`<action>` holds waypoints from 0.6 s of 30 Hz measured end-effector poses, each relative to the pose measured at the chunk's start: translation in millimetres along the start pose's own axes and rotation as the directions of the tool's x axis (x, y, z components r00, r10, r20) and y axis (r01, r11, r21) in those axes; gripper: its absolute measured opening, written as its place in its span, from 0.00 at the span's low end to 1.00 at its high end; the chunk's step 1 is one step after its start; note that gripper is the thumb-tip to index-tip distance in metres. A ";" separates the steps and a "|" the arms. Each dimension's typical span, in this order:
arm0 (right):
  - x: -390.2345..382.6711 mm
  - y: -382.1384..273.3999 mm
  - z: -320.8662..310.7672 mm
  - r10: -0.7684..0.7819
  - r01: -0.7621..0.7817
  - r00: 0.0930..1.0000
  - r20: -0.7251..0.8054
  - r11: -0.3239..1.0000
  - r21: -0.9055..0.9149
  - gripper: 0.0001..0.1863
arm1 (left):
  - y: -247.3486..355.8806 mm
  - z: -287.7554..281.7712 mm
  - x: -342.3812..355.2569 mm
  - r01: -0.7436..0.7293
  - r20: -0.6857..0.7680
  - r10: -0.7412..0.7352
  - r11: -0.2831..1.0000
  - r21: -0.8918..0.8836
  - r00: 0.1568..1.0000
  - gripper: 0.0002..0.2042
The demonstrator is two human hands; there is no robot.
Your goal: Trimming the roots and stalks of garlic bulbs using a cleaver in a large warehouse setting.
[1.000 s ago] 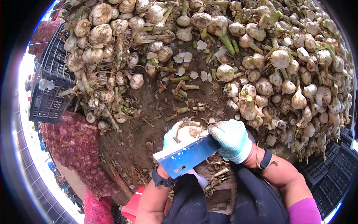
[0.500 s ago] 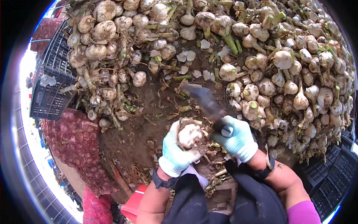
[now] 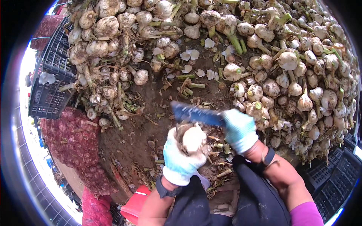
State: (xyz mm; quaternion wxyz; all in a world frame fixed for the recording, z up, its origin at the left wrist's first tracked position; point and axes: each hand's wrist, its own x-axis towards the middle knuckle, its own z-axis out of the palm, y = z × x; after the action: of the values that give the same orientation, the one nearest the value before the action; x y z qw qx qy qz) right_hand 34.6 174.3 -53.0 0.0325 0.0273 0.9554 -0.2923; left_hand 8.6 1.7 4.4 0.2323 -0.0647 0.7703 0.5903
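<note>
In a pale blue and white glove, my left hand [image 3: 180, 160] is closed round a garlic bulb [image 3: 195, 138], whose white top shows above the fingers. Dirty outer skin hangs about the bulb's sides. My right hand [image 3: 240, 130], gloved alike and blurred by motion, grips a broad dark-bladed knife [image 3: 198, 114]. The blade points left and lies just beyond the bulb; whether it touches the bulb I cannot tell. The knife's handle is hidden inside my right hand.
Untrimmed garlic heaps [image 3: 107, 49] rise at the far left, with another large garlic pile [image 3: 301, 75] to the right. Black crates [image 3: 52, 88] and red mesh sacks [image 3: 75, 139] line the left side. Stalk cuttings [image 3: 190, 84] and skins litter the soil. A red container [image 3: 134, 207] stands near my left forearm.
The knife has swung from pointing up and away to lying nearly level, closer to the bulb. My left hand has turned the bulb a little, showing a cleaner white side.
</note>
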 end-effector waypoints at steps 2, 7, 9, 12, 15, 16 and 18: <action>-3.8 -0.6 -4.6 0.153 -0.122 0.979 -0.133 0.968 0.219 0.08 | 0.8 -0.4 1.9 0.051 -0.019 -0.055 0.989 -0.141 0.998 0.28; 4.9 -26.7 -40.6 0.278 -0.637 0.770 0.575 0.265 0.724 0.15 | 1.2 1.7 6.4 -0.042 0.044 0.050 0.986 -0.163 0.998 0.36; 2.3 -28.5 -36.8 0.210 -0.650 0.755 0.621 0.121 0.750 0.15 | 2.8 6.7 6.9 0.044 0.163 0.001 0.961 -0.272 0.987 0.40; 2.2 -32.2 -31.7 0.203 -0.572 0.816 0.542 0.148 0.806 0.17 | -12.5 -1.1 13.2 -0.449 0.072 0.445 0.866 0.221 0.893 0.42; 6.4 -30.3 -44.6 0.123 -0.432 0.890 0.440 0.542 0.721 0.21 | -5.0 -2.6 10.4 0.191 0.098 -0.164 0.838 -0.511 0.982 0.32; 6.7 -28.4 -46.6 0.064 -0.396 0.899 0.432 0.541 0.742 0.21 | -11.4 -8.3 10.5 0.233 0.219 -0.106 0.660 -0.714 0.970 0.29; 8.0 -27.3 -50.8 -0.054 -0.322 0.910 0.411 0.531 0.784 0.22 | -18.0 -16.4 12.3 0.408 0.375 -0.200 0.653 -0.637 0.905 0.15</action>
State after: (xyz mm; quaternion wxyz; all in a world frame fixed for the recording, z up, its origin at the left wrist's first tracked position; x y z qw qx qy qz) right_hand 22.3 180.3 3.6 0.2259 0.0564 0.6661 -0.7086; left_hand -0.2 -16.9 -13.6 0.3896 -0.1961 0.4252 0.7931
